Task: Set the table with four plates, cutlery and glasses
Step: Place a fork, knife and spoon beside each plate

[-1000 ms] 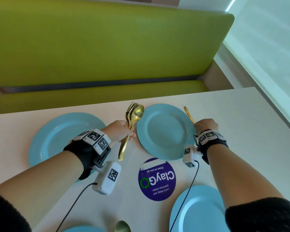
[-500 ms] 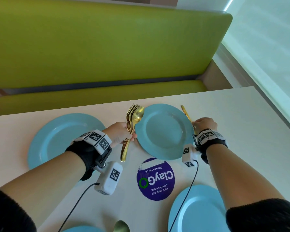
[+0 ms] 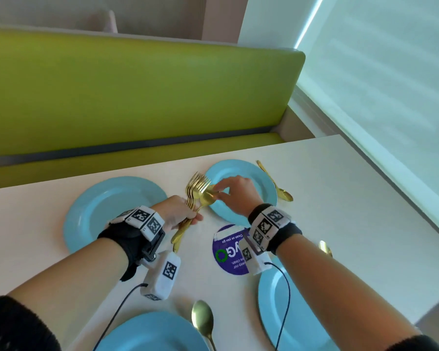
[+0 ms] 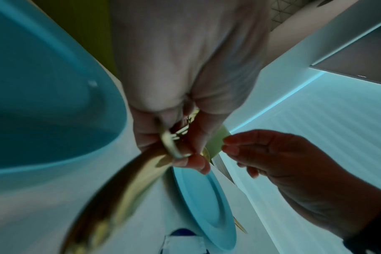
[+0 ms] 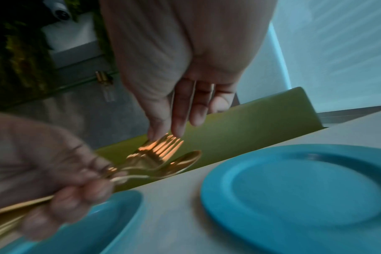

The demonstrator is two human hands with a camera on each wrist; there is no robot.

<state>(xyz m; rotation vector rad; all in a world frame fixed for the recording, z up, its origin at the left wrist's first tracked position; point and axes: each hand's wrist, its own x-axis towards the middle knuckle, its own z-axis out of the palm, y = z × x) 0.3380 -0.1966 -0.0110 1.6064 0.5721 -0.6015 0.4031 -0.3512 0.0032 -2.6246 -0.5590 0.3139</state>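
My left hand (image 3: pixel 188 216) grips a bundle of gold forks and one spoon (image 3: pixel 198 188) by the handles, between the two far blue plates. The left plate (image 3: pixel 107 211) lies beside that wrist. My right hand (image 3: pixel 221 193) reaches over the right plate (image 3: pixel 266 188), its straight fingertips (image 5: pixel 176 132) at the fork tines (image 5: pixel 163 147). In the left wrist view a small gap shows between the right hand (image 4: pixel 228 147) and the bundle (image 4: pixel 170 142). A gold spoon (image 3: pixel 276 186) lies right of the far right plate. Two more blue plates (image 3: pixel 150 333) (image 3: pixel 289 315) sit near me.
A gold spoon (image 3: pixel 203 317) lies between the two near plates. Another gold piece (image 3: pixel 325 248) shows just past my right forearm. A purple round sticker (image 3: pixel 228 249) marks the table centre. A green bench (image 3: pixel 137 97) runs behind the table, with a window blind on the right.
My right hand has let go of the spoon beside the far right plate and moved left across that plate to the fork tines. My left hand still holds the bundle.
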